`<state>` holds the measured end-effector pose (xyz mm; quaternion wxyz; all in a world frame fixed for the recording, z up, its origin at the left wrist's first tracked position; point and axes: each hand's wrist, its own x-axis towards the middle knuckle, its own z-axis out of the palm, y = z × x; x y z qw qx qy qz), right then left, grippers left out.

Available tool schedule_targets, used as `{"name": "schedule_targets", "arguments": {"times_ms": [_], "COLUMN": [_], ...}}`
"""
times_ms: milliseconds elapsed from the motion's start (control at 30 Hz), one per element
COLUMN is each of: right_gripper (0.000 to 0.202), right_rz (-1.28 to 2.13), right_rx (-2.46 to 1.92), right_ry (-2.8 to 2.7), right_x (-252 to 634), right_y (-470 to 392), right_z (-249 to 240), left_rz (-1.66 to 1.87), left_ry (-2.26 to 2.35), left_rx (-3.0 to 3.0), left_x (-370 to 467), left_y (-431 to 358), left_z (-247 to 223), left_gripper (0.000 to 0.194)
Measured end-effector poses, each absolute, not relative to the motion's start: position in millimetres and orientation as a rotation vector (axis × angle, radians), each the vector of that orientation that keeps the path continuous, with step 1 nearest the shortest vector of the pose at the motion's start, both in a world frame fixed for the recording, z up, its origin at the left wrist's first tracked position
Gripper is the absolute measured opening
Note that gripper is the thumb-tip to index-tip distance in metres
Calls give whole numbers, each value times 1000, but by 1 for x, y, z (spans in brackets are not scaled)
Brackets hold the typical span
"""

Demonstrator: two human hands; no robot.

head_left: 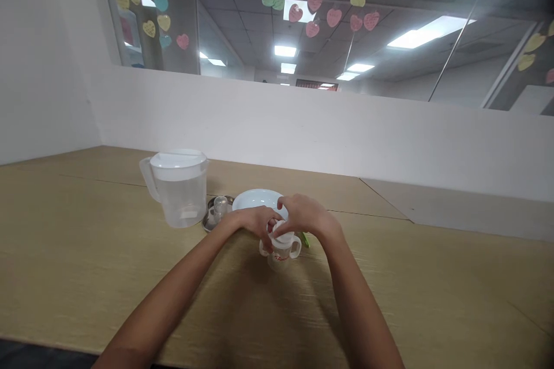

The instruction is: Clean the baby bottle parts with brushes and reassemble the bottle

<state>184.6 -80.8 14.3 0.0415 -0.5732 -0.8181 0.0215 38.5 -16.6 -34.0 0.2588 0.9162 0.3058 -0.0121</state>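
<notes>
A clear baby bottle (280,257) with two side handles, red print and a white top (284,233) stands upright on the table in front of me. My left hand (261,223) is closed on its left side, near the neck and the left handle. From above and the right, my right hand (306,214) curls its fingers around the white top; the thumb and fingertips are partly hidden. Just behind both hands sits a white bowl (255,198). A small clear dome-shaped cap (220,206) rests on a round metal tray (206,225) to the left.
A large translucent pitcher (182,199) with a white lid stands at the left, its handle turned left. Something green (305,240) lies partly hidden behind the bottle. The wooden table (411,288) meets a white wall (259,121) below a window with heart-shaped notes.
</notes>
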Motion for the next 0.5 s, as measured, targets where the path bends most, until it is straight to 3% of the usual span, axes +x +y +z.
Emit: {"name": "schedule_targets", "arguments": {"times_ms": [367,500], "right_gripper": [38,35], "right_rz": [59,289], "right_rx": [-1845,-1840], "right_ry": [-2553,-2520], "right_x": [172,180], "right_y": [-83,-79], "right_z": [18,15], "left_rz": [-25,-38], "left_ry": [829,843], "left_rx": [2431,2428], "left_x": [38,38], "left_y": [-16,-16], "left_z": [-35,-34], "left_gripper": [40,42]}}
